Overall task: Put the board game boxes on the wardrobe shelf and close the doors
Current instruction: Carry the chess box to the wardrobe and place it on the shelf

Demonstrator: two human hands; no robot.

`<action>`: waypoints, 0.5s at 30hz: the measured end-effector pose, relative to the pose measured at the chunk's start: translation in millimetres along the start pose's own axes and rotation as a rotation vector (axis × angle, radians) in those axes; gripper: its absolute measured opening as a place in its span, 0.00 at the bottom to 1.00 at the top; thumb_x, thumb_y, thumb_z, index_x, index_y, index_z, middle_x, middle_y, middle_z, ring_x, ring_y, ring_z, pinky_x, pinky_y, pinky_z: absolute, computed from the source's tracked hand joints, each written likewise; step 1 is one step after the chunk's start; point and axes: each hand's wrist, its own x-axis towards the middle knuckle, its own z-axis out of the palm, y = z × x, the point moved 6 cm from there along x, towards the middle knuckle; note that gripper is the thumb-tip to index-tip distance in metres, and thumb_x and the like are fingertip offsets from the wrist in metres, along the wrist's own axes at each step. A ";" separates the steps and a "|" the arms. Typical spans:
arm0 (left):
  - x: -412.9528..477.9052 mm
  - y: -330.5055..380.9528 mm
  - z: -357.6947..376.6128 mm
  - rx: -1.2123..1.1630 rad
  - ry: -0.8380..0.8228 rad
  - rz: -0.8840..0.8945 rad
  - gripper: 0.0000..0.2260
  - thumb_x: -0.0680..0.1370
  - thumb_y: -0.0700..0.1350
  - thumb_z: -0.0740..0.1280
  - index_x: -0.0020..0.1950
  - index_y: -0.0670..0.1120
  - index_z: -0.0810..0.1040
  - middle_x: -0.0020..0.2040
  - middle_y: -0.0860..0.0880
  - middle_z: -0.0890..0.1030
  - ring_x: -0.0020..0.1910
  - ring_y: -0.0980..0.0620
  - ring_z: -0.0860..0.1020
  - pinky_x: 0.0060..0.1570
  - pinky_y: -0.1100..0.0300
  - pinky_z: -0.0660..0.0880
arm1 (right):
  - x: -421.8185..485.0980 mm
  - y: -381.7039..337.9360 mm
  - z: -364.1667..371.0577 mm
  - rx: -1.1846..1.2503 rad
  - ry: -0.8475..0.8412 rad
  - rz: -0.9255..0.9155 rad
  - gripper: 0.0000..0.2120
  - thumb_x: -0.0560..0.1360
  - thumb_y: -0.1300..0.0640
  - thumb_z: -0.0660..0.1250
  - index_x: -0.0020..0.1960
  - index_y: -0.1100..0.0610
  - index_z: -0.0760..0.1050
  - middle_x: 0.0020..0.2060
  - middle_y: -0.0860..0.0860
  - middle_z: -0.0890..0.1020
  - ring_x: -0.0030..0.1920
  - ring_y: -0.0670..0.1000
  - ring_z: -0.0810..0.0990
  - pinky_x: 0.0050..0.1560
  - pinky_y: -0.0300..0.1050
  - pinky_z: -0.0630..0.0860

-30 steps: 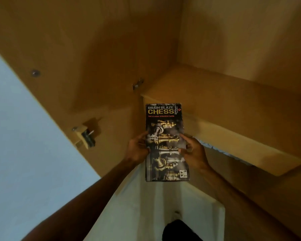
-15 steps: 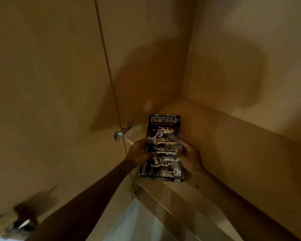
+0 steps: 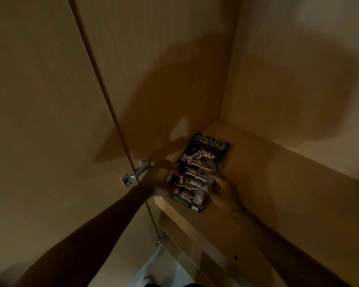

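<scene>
Chess box (image 3: 199, 172): you have it lying flat at the left end of the wardrobe shelf, its near end at the shelf's front edge and its title end pointing to the far left corner.
Your left hand (image 3: 161, 179): it is at the box's near left edge with fingers curled over the cover; blur keeps you from telling how firm the hold is.
Your right hand (image 3: 224, 190): it sits against the box's near right edge, fingers bent onto the cover, holding that side.
Wardrobe shelf (image 3: 278, 183): bare pale wood to the right of the box, running far back to the rear wall.
Hinge (image 3: 136, 172): metal, just left of your left hand, on the side panel.
Left door (image 3: 39, 121): it stands open, filling your left side.
Shadows: your arms and head darken the far panels.
</scene>
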 end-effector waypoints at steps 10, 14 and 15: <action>-11.7 0.2 11.4 0.032 0.308 -0.067 0.23 0.74 0.34 0.61 0.64 0.52 0.77 0.65 0.48 0.78 0.57 0.47 0.80 0.45 0.54 0.82 | 14.2 -21.7 38.9 -0.274 -0.210 -0.286 0.22 0.68 0.57 0.74 0.62 0.58 0.79 0.68 0.55 0.70 0.69 0.53 0.69 0.67 0.40 0.67; -18.9 3.7 12.4 -0.022 0.300 -0.068 0.28 0.73 0.30 0.60 0.70 0.50 0.73 0.72 0.47 0.72 0.65 0.44 0.75 0.51 0.52 0.81 | 20.0 -15.9 44.3 -0.291 -0.205 -0.257 0.23 0.69 0.54 0.73 0.63 0.55 0.79 0.69 0.55 0.70 0.69 0.55 0.70 0.67 0.49 0.72; -19.2 5.2 12.5 -0.045 0.283 -0.087 0.27 0.73 0.30 0.60 0.71 0.49 0.72 0.72 0.46 0.71 0.67 0.43 0.73 0.54 0.52 0.80 | 19.2 -16.4 44.1 -0.297 -0.212 -0.261 0.23 0.69 0.55 0.73 0.64 0.55 0.78 0.69 0.55 0.69 0.69 0.55 0.69 0.68 0.49 0.71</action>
